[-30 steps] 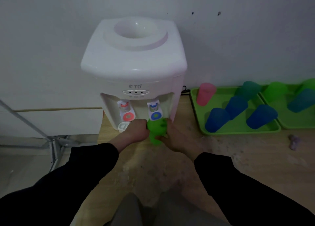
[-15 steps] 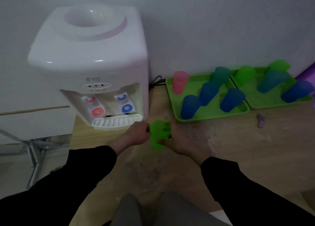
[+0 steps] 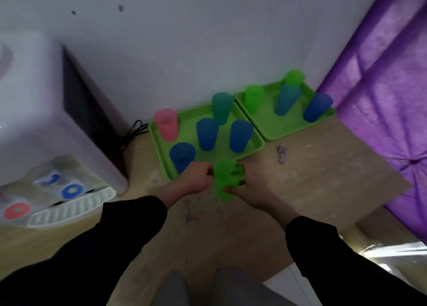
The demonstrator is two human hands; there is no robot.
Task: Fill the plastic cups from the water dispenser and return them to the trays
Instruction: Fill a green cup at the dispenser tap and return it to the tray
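A second ago I had the green cup under the blue tap of the dispenser, well away from the near tray. Now it has come clear of the tap and hangs at that tray's front edge, roughly at the middle of it. I take that to mean the filling is over and this is the return leg, with only the set-down left for this cup. How much water it holds I cannot tell, as the picture is dim and smeared by the turn of the head. The cup sits squarely between my hands and both are closed on it. The left hand has its fingers curled against the side toward the tray's front-left corner. The right hand is wrapped round the opposite side, and its fingers show dark through the green plastic. The cup looks upright, its base just above the desk and not yet over the tray's rim. A blue cup stands in the tray's front-left corner, just behind my left knuckles. So I judge the free spot is the front of the tray, beside that cup, and I would lift over the rim slowly to keep from spilling or knocking it.
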